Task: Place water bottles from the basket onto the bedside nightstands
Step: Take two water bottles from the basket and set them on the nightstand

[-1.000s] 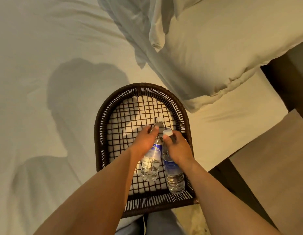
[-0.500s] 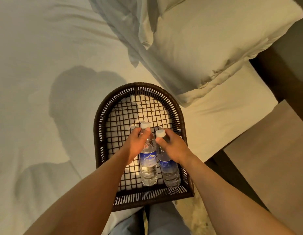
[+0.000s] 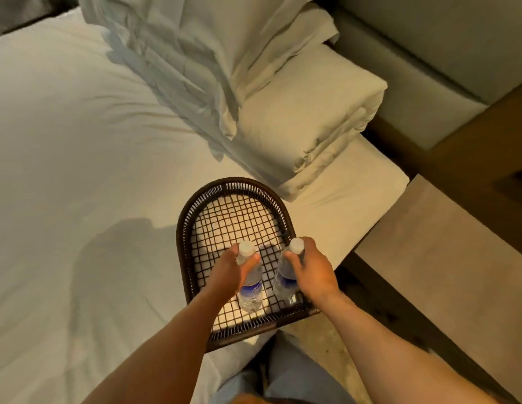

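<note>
On the wide white-sheeted bed [image 3: 78, 141] sits a dark woven wicker basket [image 3: 183, 258], beside the pale flat-topped nightstand [image 3: 446, 258]. Each hand grips a clear plastic water bottle near its neck: left hand [image 3: 227, 275] on the left bottle [image 3: 251, 290], right hand [image 3: 315, 272] on the right bottle [image 3: 284, 278]. Lifting out seems underway; next, carry rightward.

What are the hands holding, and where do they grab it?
Each hand holds a water bottle near its top, just below the white cap: the left hand holds the left bottle, the right hand the right bottle, above the basket.
</note>
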